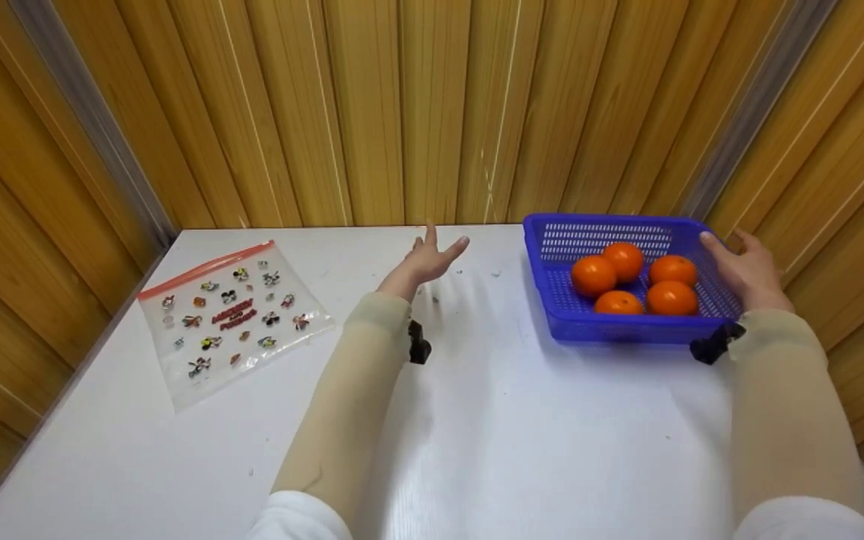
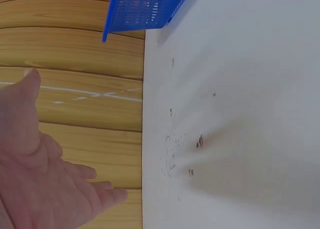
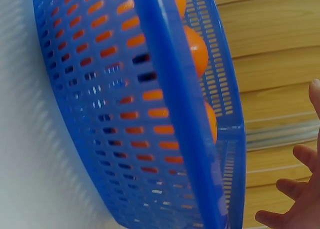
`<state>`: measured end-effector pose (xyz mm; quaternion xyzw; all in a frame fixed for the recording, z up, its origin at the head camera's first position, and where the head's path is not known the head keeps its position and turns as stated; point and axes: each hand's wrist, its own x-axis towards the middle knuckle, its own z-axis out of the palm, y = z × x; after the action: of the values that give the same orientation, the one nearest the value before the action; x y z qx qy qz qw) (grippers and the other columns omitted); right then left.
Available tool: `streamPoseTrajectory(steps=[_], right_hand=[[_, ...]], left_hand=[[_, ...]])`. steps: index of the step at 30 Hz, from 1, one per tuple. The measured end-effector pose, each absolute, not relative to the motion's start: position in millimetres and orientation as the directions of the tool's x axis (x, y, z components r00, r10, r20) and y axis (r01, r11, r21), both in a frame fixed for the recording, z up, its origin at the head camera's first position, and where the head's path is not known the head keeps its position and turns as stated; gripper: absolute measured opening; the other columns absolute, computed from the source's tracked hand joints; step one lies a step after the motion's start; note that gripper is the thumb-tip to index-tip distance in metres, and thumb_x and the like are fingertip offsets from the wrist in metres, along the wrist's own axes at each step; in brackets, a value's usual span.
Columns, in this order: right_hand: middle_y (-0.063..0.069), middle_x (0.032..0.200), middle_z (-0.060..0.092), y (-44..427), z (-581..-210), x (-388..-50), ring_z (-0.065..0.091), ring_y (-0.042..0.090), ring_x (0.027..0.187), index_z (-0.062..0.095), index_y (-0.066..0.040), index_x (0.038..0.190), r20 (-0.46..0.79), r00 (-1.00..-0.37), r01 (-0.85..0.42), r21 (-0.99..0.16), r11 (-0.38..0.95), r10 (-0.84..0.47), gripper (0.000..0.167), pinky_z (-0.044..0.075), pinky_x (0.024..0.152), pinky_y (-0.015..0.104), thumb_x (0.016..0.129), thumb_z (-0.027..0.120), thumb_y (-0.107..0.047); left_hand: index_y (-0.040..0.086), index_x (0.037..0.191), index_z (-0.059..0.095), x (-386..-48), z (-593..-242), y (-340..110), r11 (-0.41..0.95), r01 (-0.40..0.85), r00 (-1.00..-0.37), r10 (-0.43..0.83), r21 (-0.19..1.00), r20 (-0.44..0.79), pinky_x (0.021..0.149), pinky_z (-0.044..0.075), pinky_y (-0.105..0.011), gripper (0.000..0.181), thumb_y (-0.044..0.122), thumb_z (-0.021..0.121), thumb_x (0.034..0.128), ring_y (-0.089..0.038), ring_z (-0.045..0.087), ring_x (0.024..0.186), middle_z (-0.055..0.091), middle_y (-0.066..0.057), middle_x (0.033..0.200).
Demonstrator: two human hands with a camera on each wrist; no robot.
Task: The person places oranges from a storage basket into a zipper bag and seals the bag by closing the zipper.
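Fingers wide, left hand and right hand flank, at nine and three o'clock, the plastic basket that stops five oranges rolling.

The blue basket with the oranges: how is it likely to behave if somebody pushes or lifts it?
The blue basket will probably keep its shape, as its perforated walls look like moulded plastic. Low and wide, it seems more likely to slide than tip when pushed. The five oranges look round and loose, so they may roll if it tilts.
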<state>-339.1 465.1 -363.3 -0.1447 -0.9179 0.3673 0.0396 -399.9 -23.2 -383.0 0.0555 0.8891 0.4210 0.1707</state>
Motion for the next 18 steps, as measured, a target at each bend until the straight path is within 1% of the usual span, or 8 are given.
streamPoseTrajectory(steps=[3, 5, 7, 10, 12, 15, 17, 18], right_hand=[[0.036, 0.165, 0.004, 473, -366, -333, 0.007, 0.059, 0.153, 0.001, 0.001, 0.162, -0.048, -0.942, 0.268, -0.702, 0.659, 0.331, 0.1, 0.009, 0.125, 0.072, 0.1, 0.032, -0.071], [0.036, 0.165, 0.005, 478, -368, -330, 0.008, 0.059, 0.153, 0.002, 0.001, 0.162, -0.059, -0.935, 0.287, -0.707, 0.646, 0.35, 0.099, 0.011, 0.126, 0.071, 0.101, 0.032, -0.07], [0.036, 0.165, 0.006, 482, -370, -327, 0.009, 0.059, 0.153, 0.004, 0.002, 0.162, -0.062, -0.931, 0.294, -0.712, 0.637, 0.36, 0.098, 0.012, 0.127, 0.069, 0.101, 0.033, -0.068], [0.037, 0.165, 0.008, 489, -373, -323, 0.011, 0.058, 0.153, 0.007, 0.004, 0.161, -0.062, -0.924, 0.3, -0.727, 0.618, 0.376, 0.097, 0.014, 0.128, 0.066, 0.101, 0.036, -0.065], [0.036, 0.165, 0.009, 493, -375, -320, 0.012, 0.056, 0.154, 0.009, 0.004, 0.161, -0.061, -0.917, 0.307, -0.741, 0.597, 0.395, 0.096, 0.015, 0.128, 0.064, 0.1, 0.038, -0.064], [0.034, 0.167, 0.011, 500, -378, -316, 0.016, 0.053, 0.154, 0.014, 0.002, 0.162, -0.073, -0.899, 0.322, -0.778, 0.539, 0.432, 0.094, 0.017, 0.129, 0.061, 0.099, 0.042, -0.062], [0.032, 0.167, 0.014, 503, -380, -313, 0.018, 0.051, 0.154, 0.016, 0.002, 0.161, -0.087, -0.889, 0.337, -0.789, 0.514, 0.449, 0.093, 0.019, 0.129, 0.059, 0.099, 0.043, -0.061], [0.031, 0.167, 0.015, 505, -381, -312, 0.019, 0.05, 0.154, 0.017, 0.002, 0.161, -0.101, -0.885, 0.346, -0.795, 0.498, 0.454, 0.093, 0.02, 0.129, 0.058, 0.099, 0.044, -0.062]], left_hand=[[0.018, 0.163, -0.017, -398, -387, -10, 0.606, -0.052, -0.933, 0.254, 0.794, -0.255, 0.132, 0.014, -0.058, 0.097, 0.069, 0.038, 0.1016, -0.042, 0.004, 0.161, -0.005, -0.023, 0.172], [0.016, 0.164, -0.013, -397, -389, -2, 0.586, -0.057, -0.935, 0.252, 0.808, -0.249, 0.132, 0.015, -0.057, 0.097, 0.068, 0.04, 0.1018, -0.041, 0.006, 0.161, -0.001, -0.023, 0.172], [0.014, 0.165, -0.007, -394, -392, 6, 0.566, -0.06, -0.943, 0.239, 0.822, -0.234, 0.132, 0.017, -0.054, 0.096, 0.066, 0.043, 0.1019, -0.038, 0.01, 0.161, 0.005, -0.021, 0.173], [0.008, 0.166, 0.005, -390, -395, 18, 0.535, -0.058, -0.958, 0.208, 0.843, -0.198, 0.132, 0.02, -0.048, 0.094, 0.059, 0.052, 0.1017, -0.034, 0.016, 0.161, 0.013, -0.017, 0.173], [0.005, 0.165, 0.013, -387, -396, 27, 0.502, -0.058, -0.967, 0.188, 0.863, -0.174, 0.128, 0.032, -0.045, 0.092, 0.053, 0.059, 0.1008, -0.033, 0.026, 0.158, 0.02, -0.017, 0.171], [0.003, 0.163, 0.022, -382, -398, 40, 0.422, -0.089, -0.97, 0.167, 0.902, -0.174, 0.114, 0.05, -0.043, 0.089, 0.045, 0.066, 0.0987, -0.033, 0.043, 0.15, 0.028, -0.018, 0.168], [0.002, 0.162, 0.025, -378, -399, 48, 0.343, -0.125, -0.968, 0.165, 0.931, -0.191, 0.104, 0.058, -0.043, 0.087, 0.042, 0.068, 0.0982, -0.035, 0.051, 0.143, 0.032, -0.02, 0.166], [0.002, 0.161, 0.026, -376, -400, 52, 0.3, -0.146, -0.965, 0.166, 0.943, -0.202, 0.102, 0.06, -0.042, 0.086, 0.04, 0.069, 0.098, -0.037, 0.053, 0.141, 0.035, -0.02, 0.165]])
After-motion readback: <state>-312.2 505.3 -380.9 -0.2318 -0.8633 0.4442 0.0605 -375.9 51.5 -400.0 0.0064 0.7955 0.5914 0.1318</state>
